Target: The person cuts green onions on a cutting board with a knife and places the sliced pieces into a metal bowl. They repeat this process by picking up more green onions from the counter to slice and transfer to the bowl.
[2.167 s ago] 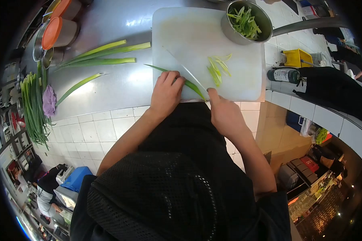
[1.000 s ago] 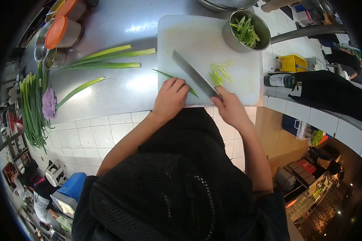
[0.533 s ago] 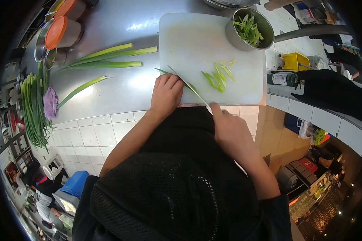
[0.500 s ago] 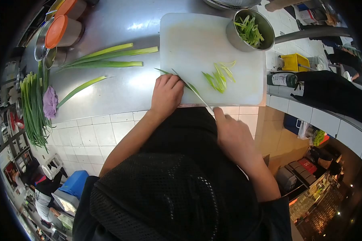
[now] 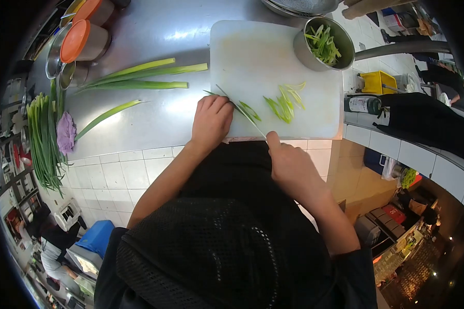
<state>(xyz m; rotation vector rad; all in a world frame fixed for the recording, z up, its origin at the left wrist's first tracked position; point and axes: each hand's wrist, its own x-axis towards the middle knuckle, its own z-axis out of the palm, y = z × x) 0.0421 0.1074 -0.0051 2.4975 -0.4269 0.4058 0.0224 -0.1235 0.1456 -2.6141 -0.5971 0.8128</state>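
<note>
While a steel counter (image 5: 154,110) stretches across the frame, a person in a black mesh top works at a white cutting board (image 5: 258,51) set at its right end. A metal pot (image 5: 322,36) on the board's far corner holds cut green strips. Three long green stalks (image 5: 139,76) lie on the bare steel to the left of the board, a single stalk (image 5: 105,113) nearer the edge, and a bundle of thin greens (image 5: 41,139) at the far left.

The left hand (image 5: 211,119) lies with fingers together, pressing flat on a scallion leaf (image 5: 227,100) at the board's near-left edge. The right hand (image 5: 288,159) is closed around the handle of a knife (image 5: 242,112), forefinger along the spine, the blade tilted edge-down just beside the left fingertips.

Compared with half a second ago, a fresh sliver (image 5: 250,110) now lies apart from the blade, between it and the pile of slices (image 5: 283,100); the leaf under the left hand looks shorter. The slicing seems to be advancing cut by cut toward the holding fingers.
</note>
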